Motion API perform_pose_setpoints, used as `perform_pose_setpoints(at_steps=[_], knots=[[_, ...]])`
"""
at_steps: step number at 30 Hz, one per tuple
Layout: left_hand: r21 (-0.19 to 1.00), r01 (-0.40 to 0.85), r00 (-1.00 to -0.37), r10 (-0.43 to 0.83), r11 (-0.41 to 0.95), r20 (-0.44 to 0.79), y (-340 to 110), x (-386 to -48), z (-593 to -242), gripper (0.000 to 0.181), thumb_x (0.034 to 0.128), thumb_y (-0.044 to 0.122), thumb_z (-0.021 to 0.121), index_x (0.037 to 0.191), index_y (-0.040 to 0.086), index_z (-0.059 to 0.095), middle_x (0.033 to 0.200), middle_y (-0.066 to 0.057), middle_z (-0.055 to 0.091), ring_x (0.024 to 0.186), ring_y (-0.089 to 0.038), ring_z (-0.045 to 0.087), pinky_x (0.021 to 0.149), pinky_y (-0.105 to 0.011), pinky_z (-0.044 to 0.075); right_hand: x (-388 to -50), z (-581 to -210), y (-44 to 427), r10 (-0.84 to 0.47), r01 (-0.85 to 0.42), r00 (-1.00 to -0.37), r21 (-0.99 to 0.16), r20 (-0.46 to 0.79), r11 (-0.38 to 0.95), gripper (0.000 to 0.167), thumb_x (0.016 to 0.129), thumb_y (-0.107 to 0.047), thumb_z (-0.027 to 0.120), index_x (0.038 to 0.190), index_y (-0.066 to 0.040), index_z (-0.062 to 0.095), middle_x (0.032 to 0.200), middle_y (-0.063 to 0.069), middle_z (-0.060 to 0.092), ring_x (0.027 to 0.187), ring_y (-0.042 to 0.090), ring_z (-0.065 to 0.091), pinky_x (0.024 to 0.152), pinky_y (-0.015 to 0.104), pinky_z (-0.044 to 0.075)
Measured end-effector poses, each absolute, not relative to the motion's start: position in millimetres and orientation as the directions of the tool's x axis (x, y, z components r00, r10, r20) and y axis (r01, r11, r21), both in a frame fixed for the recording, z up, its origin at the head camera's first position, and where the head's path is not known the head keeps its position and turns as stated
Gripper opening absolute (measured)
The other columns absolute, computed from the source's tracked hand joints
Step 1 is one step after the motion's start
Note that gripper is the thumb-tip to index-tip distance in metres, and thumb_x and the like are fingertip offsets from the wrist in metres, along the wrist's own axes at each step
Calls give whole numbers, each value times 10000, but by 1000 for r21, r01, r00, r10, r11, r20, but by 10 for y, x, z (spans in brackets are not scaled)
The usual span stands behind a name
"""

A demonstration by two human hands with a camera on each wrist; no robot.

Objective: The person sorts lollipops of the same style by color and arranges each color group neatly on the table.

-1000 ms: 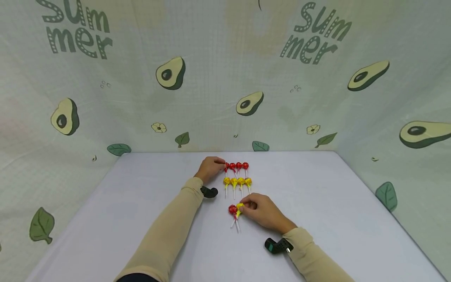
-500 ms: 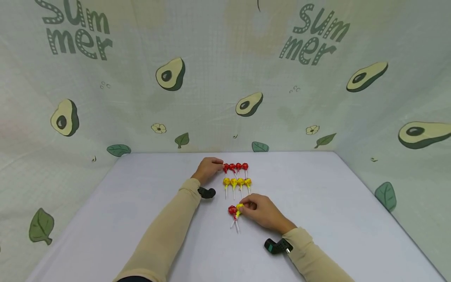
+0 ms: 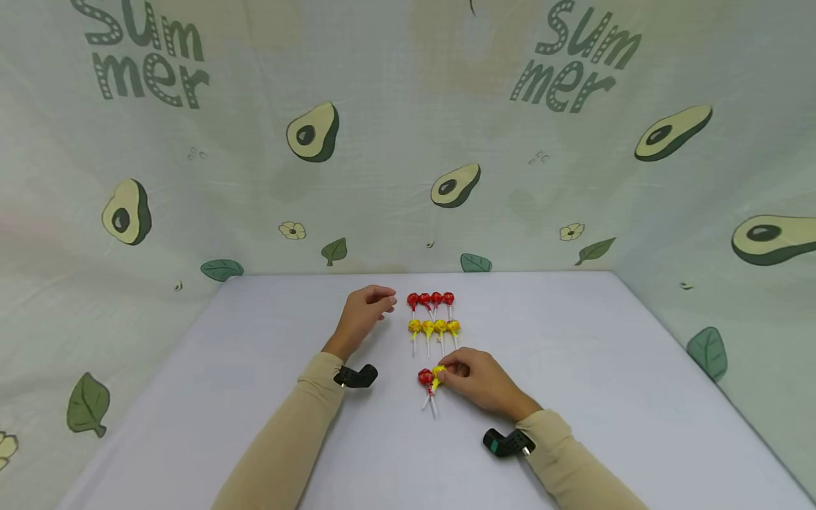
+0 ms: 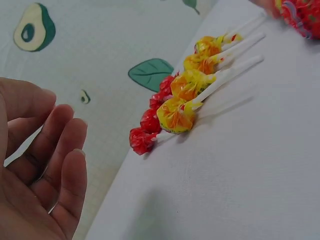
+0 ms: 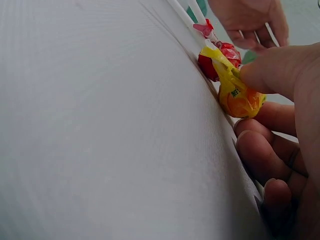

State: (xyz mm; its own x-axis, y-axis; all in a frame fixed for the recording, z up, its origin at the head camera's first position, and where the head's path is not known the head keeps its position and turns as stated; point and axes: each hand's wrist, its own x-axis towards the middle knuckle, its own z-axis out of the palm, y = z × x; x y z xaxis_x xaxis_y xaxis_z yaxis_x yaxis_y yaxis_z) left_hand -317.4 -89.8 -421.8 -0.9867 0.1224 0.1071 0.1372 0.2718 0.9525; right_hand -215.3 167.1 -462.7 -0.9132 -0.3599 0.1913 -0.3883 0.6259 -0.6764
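My right hand (image 3: pixel 481 382) pinches the wrapped head of a yellow lollipop (image 5: pixel 240 100) between thumb and fingers, low over the table. Close beside it lies a red lollipop (image 3: pixel 425 377), and their white sticks cross. My left hand (image 3: pixel 363 316) holds nothing; its fingers are loosely bent, a little to the left of the back row. That row is made of several red lollipops (image 3: pixel 425 299). In front of them runs a row of several yellow lollipops (image 3: pixel 428 327), sticks toward me. The left wrist view shows the left hand (image 4: pixel 45 165) apart from both rows.
A white table (image 3: pixel 574 368) carries all the lollipops. Behind it hangs a cloth (image 3: pixel 382 142) printed with avocados and leaves, meeting the table's back edge. Each wrist wears a black camera band.
My left hand has let go of the leftmost red lollipop and drawn back to the left. The right hand keeps its pinch on the yellow lollipop in the same place.
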Motion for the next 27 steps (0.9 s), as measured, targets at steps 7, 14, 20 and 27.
perform_pose_setpoints(at_steps=[7,14,20,27], knots=[[918,193,-969,212,348,123,-951,-2743,-4260,255,980,266,662,1157,91,715,1009,-19,709,929,-189,660,811,-384,532,-2135,-4619,1665,-348,-379,-918,-679,191,628,122,917,-259,737,1029,-210,734,827,-128,595,735,84,553,668,258,479],[845,219,-949,309,489,67,-901,-2480,-4351,209,959,254,682,1103,117,746,884,1,699,803,-156,629,708,-332,500,-2147,-4636,1654,-351,-389,-914,-680,201,621,126,917,-273,740,1025,-210,734,816,-126,594,727,78,551,665,256,475],[763,310,-928,356,567,112,-788,-2280,-4440,147,946,235,689,1037,145,762,877,97,677,786,-104,604,698,-308,503,-2137,-4667,1655,-360,-402,-908,-681,213,612,140,915,-277,742,1028,-195,737,810,-124,593,714,62,549,658,249,473],[673,357,-925,347,648,156,-729,-2175,-4468,94,922,251,685,977,215,752,839,142,668,803,-61,611,703,-315,481,-2146,-4635,1649,-348,-394,-913,-679,213,619,128,913,-257,742,1030,-205,732,821,-131,595,725,68,557,667,256,480]])
